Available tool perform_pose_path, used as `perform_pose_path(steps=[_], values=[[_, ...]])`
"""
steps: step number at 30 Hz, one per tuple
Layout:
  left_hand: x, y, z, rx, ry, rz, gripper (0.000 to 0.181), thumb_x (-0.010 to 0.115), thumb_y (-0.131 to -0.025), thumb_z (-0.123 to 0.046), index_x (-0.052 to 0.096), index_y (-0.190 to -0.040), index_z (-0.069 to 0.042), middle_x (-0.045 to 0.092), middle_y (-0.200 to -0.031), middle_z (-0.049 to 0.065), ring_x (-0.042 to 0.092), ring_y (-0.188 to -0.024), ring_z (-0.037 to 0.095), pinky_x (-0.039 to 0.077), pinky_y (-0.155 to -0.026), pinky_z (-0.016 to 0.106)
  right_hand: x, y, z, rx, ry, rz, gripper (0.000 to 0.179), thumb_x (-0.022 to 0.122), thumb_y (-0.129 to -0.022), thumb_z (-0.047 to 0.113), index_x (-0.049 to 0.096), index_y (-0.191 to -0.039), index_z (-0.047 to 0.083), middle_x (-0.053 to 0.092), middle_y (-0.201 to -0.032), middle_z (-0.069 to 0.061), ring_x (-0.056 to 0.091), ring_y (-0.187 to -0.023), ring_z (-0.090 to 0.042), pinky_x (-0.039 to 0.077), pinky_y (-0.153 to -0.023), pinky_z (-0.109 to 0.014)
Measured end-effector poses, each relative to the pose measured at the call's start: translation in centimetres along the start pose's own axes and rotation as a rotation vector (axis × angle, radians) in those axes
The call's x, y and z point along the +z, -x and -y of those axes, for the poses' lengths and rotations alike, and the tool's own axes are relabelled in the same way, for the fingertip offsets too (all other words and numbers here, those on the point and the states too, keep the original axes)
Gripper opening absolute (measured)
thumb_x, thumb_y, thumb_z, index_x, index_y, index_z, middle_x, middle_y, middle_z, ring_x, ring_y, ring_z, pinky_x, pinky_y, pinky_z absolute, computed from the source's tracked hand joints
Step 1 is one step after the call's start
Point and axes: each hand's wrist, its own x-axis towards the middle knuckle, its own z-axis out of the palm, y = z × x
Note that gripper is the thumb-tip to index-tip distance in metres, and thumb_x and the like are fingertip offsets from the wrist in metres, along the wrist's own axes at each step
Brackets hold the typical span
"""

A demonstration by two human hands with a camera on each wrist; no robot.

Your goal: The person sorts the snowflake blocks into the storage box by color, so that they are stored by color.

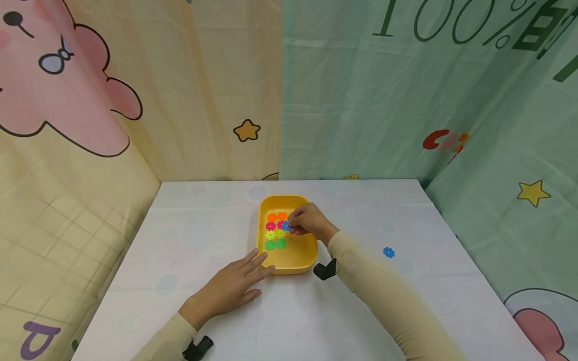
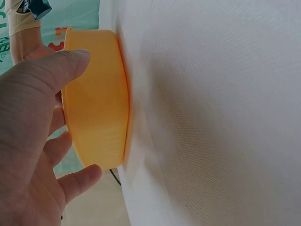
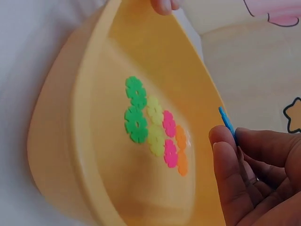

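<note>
A yellow plastic tray (image 1: 293, 259) sits on the white table. In it lie snowflake discs in coloured pairs: green (image 3: 136, 125), yellow (image 3: 156, 142), pink (image 3: 170, 153) and orange (image 3: 182, 162). Over the tray's right side, my right hand (image 1: 312, 221) pinches a blue snowflake disc (image 3: 226, 123) between thumb and fingertips, held on edge above the tray floor. My left hand (image 1: 230, 287) is at the tray's near left corner, fingers spread and extended. In the left wrist view its thumb (image 2: 70, 66) lies along the tray's outer wall.
A second blue snowflake disc (image 1: 389, 252) lies on the table (image 1: 361, 311) to the right of the tray, beyond my right forearm. Printed curtains (image 1: 212, 90) hang behind the table and along its sides. A dark strap piece (image 1: 325, 271) shows at my right wrist.
</note>
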Motion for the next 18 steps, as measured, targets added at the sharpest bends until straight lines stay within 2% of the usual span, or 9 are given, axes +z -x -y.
perform_pose_path(steps=[3,5,9,15,18], values=[[0.1,0.0,0.0,0.004,-0.004,-0.005,0.064,0.075,-0.093,-0.036,0.051,-0.151,-0.025,0.043,-0.159,0.013,0.037,-0.148,0.035,0.049,-0.108,0.049,1.2,0.1,-0.2,-0.008,0.019,0.019,0.009,0.068,-0.096,0.004,0.073,-0.099,-0.002,0.071,-0.084,-0.011,0.073,-0.074,-0.027,0.063,-0.074,-0.035],[0.0,-0.1,0.0,-0.007,-0.002,0.014,0.064,0.074,-0.094,-0.038,0.05,-0.152,-0.026,0.042,-0.16,0.012,0.036,-0.15,0.034,0.048,-0.109,0.049,2.1,0.3,-0.3,-0.004,0.033,0.025,0.008,0.068,-0.096,0.004,0.073,-0.098,-0.002,0.07,-0.083,-0.012,0.073,-0.074,-0.029,0.063,-0.073,-0.035],[-0.2,-0.1,0.0,-0.024,0.0,0.047,0.064,0.071,-0.096,-0.04,0.047,-0.154,-0.028,0.039,-0.162,0.009,0.032,-0.152,0.032,0.046,-0.112,0.048,3.7,0.3,-0.6,0.009,0.07,0.016,0.006,0.068,-0.096,0.003,0.073,-0.094,-0.001,0.068,-0.082,-0.011,0.071,-0.068,-0.024,0.063,-0.067,-0.029],[-0.1,0.0,0.0,-0.011,0.009,0.021,0.063,0.072,-0.095,-0.039,0.05,-0.153,-0.026,0.041,-0.161,0.012,0.034,-0.15,0.035,0.047,-0.11,0.049,5.3,0.6,-1.4,0.022,0.122,0.041,0.004,0.07,-0.093,0.001,0.073,-0.094,-0.002,0.069,-0.08,-0.011,0.068,-0.064,-0.022,0.062,-0.067,-0.029],[-0.2,-0.1,-0.1,-0.016,0.011,0.029,0.063,0.072,-0.095,-0.039,0.049,-0.153,-0.025,0.041,-0.161,0.012,0.033,-0.151,0.035,0.047,-0.11,0.049,5.8,0.8,-1.8,0.018,0.151,0.056,0.005,0.07,-0.092,0.0,0.072,-0.095,-0.004,0.069,-0.079,-0.011,0.068,-0.062,-0.021,0.062,-0.066,-0.028]])
